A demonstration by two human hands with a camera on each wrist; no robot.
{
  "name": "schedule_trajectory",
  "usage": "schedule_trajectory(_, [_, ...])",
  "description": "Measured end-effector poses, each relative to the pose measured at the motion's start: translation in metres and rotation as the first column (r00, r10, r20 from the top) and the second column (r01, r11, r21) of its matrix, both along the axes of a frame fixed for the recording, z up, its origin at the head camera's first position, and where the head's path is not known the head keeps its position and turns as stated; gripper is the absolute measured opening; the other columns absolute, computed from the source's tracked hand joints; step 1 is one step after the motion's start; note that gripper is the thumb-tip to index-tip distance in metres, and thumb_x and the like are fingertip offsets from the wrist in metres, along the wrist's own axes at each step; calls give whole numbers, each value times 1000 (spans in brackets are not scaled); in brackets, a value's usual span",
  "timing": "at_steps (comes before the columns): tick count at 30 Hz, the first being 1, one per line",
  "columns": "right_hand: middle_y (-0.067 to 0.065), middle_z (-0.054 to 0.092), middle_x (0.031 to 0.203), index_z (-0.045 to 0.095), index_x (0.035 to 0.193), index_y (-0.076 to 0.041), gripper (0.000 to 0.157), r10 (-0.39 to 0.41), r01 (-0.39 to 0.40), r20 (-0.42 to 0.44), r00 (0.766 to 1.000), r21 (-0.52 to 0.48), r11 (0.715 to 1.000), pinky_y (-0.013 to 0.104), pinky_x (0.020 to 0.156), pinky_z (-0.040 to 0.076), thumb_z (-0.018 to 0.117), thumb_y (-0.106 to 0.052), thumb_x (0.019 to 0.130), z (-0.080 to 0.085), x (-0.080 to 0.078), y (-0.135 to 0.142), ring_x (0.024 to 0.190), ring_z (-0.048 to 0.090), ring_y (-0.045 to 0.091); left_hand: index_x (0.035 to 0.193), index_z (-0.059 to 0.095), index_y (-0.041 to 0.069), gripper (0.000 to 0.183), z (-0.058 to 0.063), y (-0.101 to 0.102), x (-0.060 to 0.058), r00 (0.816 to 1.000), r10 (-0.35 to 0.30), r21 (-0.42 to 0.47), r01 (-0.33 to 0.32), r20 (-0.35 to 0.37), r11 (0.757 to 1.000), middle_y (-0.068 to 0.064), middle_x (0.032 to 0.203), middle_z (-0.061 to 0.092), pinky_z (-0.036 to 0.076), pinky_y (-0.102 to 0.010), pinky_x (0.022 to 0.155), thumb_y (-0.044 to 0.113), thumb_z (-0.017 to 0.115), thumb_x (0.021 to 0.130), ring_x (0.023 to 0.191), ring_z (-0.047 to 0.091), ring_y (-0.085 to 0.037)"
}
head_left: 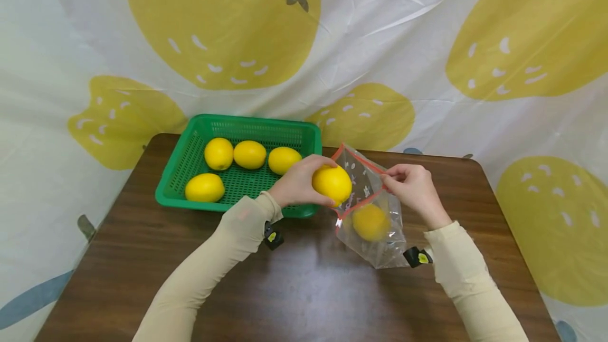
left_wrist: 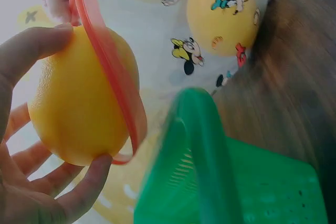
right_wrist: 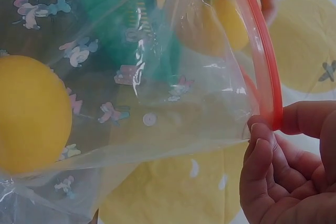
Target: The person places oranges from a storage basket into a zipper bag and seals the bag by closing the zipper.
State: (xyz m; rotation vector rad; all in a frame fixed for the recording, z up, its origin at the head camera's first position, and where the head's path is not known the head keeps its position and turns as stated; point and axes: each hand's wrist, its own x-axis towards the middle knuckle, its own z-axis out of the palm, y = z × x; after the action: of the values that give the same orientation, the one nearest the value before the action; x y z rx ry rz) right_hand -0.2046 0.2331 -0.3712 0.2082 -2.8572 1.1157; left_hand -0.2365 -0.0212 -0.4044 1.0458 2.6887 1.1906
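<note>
My left hand (head_left: 302, 181) grips a yellow lemon (head_left: 332, 186) with thumb and fingers spread round it, at the mouth of a clear zip bag (head_left: 394, 226). In the left wrist view the bag's red zip edge (left_wrist: 118, 77) crosses in front of that lemon. My right hand (head_left: 414, 190) pinches the other end of the red edge, and the mouth stands open between the hands. Another lemon (head_left: 370, 222) lies inside the bag, blurred through the plastic. Small cartoon figures are printed on the bag, plain in the right wrist view.
A green plastic basket (head_left: 190, 204) stands at the back left of the brown wooden table (head_left: 304, 300), beside the left hand. Several lemons lie in it, among them one lemon (head_left: 205, 188) at the front left. A lemon-print cloth (head_left: 361, 41) hangs behind the table.
</note>
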Motion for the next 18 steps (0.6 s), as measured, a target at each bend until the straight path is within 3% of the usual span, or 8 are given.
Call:
schedule_trajectory(6, [6,66,66,69,83,0,17,-3,3,0,1000,12,1000,24,50,45,60,-14,84,1,1,1,54,57,7,119,55,14,68,1,7,0,998,-36,-78,32,-44,996,-3,122,52,42,-33,90,32,82,59,111,46,-19])
schedule_trajectory(18, [5,64,63,69,82,0,16,-6,7,-32,999,33,999,24,47,43,59,-13,84,3,2,3,51,54,9,123,53,17,68,-5,5,-1,999,-32,-131,32,-2,991,-5,127,47,43,-37,88,33,81,63,112,43,-24])
